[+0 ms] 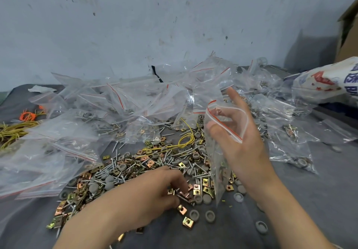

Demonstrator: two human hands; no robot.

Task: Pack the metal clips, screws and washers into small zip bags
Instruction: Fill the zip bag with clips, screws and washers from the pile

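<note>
- Head view: a grey-covered table (290, 219) runs up to a scuffed pale wall (174, 16).
- The right hand (238, 138) is raised above the table and holds a small zip bag (217, 161). Its fingers are spread inside the bag's mouth and stretch it wide, the forefinger pointing up and away.
- That bag hangs with its long axis close to upright: the red-striped mouth is at the top, and the bottom corner points down at the near edge of the loose parts. What is inside it I cannot tell.
- The left hand (155, 196) lies low, palm down on the near side of the pile. Its fingers are curled and the tips pinch a copper-coloured clip (183, 193) together with what looks like a screw.
- The pile (147, 163) of brass and copper square clips, long silver screws and round grey washers spreads across the middle of the table, between the two hands and beyond them. The screws point every way.
- A few clips and washers (210, 215) lie apart on the cloth, just right of the left hand.
- A heap of clear bags (116, 103) lies behind and on both sides of the pile; some of these bags hold parts.
- A yellow wire loop (187, 138) lies on the far side of the pile.
- Orange and yellow ties (23, 121) lie at the far left.
- A printed sack (329, 80) and a cardboard box (348, 26) sit at the far right.
</note>
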